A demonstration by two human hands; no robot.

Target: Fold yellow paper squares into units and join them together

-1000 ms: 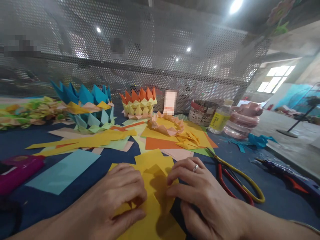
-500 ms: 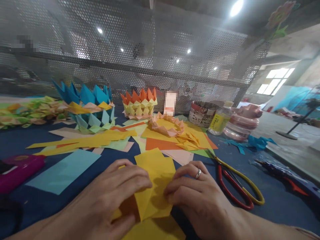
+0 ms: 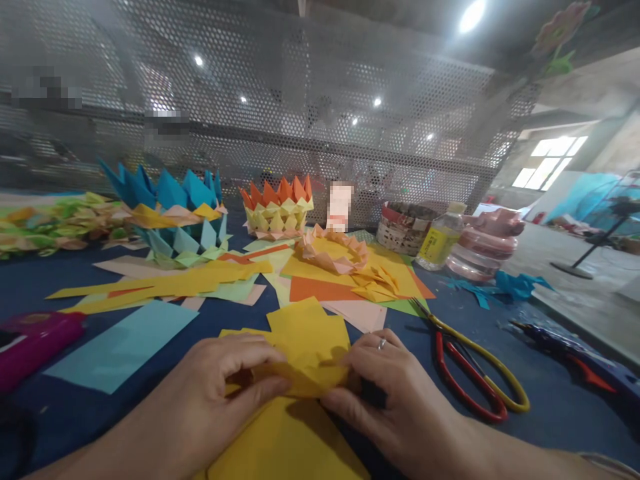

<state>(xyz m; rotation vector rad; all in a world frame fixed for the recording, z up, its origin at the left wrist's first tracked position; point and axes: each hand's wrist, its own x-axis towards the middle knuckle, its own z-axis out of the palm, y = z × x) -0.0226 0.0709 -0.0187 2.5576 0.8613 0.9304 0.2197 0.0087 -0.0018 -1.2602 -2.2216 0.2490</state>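
Between my two hands is a piece of yellow paper [image 3: 313, 380], its near edge lifted and folded over. My left hand [image 3: 235, 383] pinches its left end between thumb and fingers. At the other end, my right hand [image 3: 383, 393], with a ring on one finger, pinches the paper the same way. More yellow sheets [image 3: 285, 447] lie beneath and in front of the hands, and another yellow piece [image 3: 307, 320] shows just beyond them. Part of the folded piece is hidden by my fingers.
Scissors [image 3: 470, 363] with red and yellow handles lie right, beside a blue glue gun [image 3: 565, 350]. A magenta tool [image 3: 40, 343] and light-blue paper [image 3: 125, 347] are left. Behind stand a blue paper crown [image 3: 173, 190], an orange-yellow one [image 3: 277, 203], a pink ring [image 3: 315, 250] and bottle [image 3: 441, 240].
The near edge of the yellow paper has been lifted and folded away from me. Both hands went from resting flat-fingered on it to pinching its ends with the thumbs in front.
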